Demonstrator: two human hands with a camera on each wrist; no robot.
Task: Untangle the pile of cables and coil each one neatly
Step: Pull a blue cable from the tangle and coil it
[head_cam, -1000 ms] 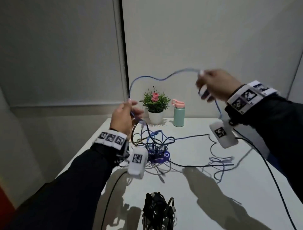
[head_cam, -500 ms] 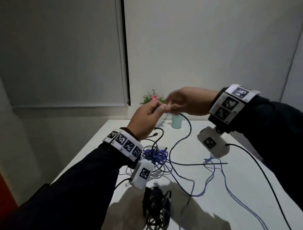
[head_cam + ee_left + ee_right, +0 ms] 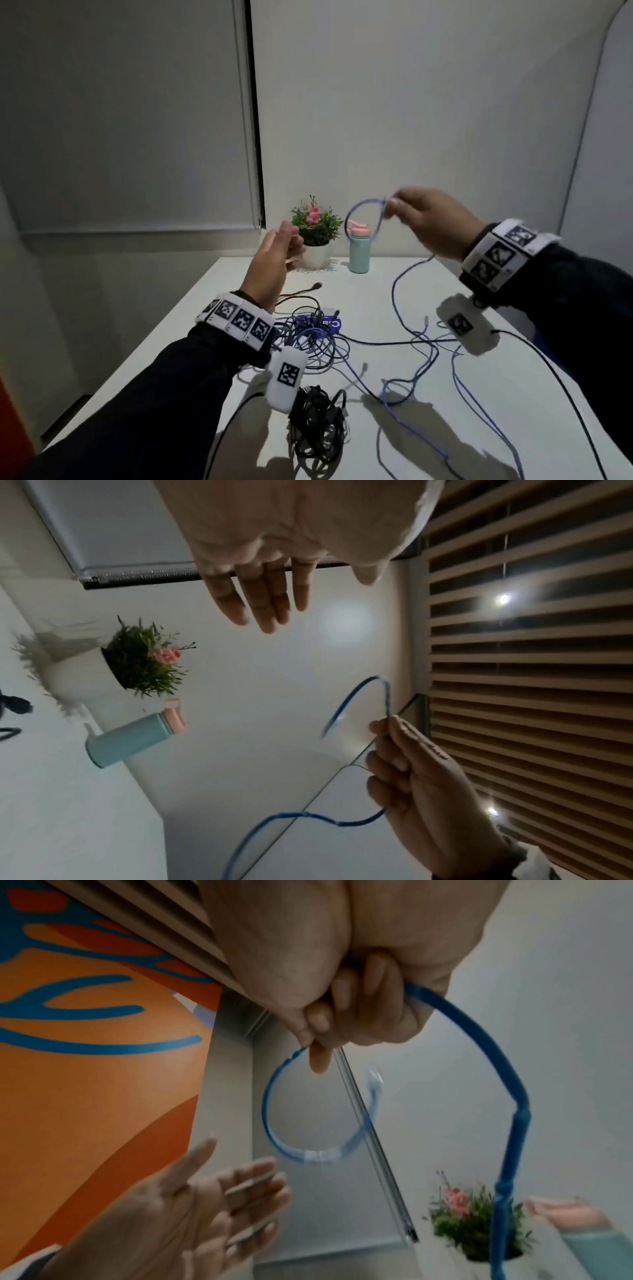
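White table (image 3: pixel 394 428) against pale walls, a roller blind at left. At the table's far edge: a potted plant (image 3: pixel 317 226) and, just beside it, a teal bottle (image 3: pixel 359 251) with a pink lid.

Right hand (image 3: pixel 428 226) raised above the table, fingers curled, pinching a blue cable (image 3: pixel 394 294). The short end arcs into a small loop beyond the fingertips, plug end blurred. The long run hangs from under the hand down to the table and trails toward the near edge.

Left hand (image 3: pixel 274 262) raised near the plant, well apart from the loop. Fingers straight and slightly spread, palm turned toward the right hand, holding nothing.

Tangle (image 3: pixel 311 339) of blue and black cables lies mid-table, below the left wrist. A black bundle (image 3: pixel 318 428) sits near the front edge, apart from the tangle.
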